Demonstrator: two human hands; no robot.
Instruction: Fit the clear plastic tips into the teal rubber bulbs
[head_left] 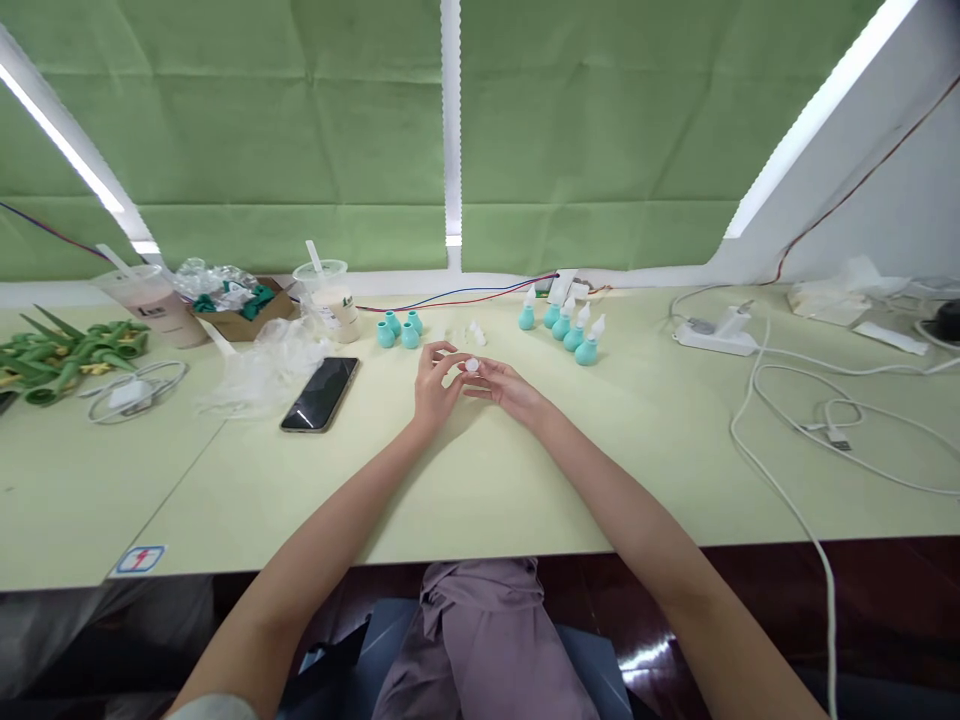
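Between the fingertips of both hands is a small white plastic piece (472, 366), its exact kind too small to make out. My left hand (435, 385) pinches it from the left, and my right hand (506, 385) grips it from the right. Just beyond my hands lie several small white translucent pieces (477, 333). Behind my left hand stand several teal bulbs (409, 335) with open necks. To the right of my hands, several teal bulbs with white pointed tips (586, 349) stand upright in a slanting row.
A black phone (321, 395) lies left of my arms, beside a crumpled plastic bag (262, 370). Two drink cups (335, 305) (157, 305) and a cardboard box (247, 315) stand farther back. White cables (757, 400) and a power strip (716, 335) spread over the right side.
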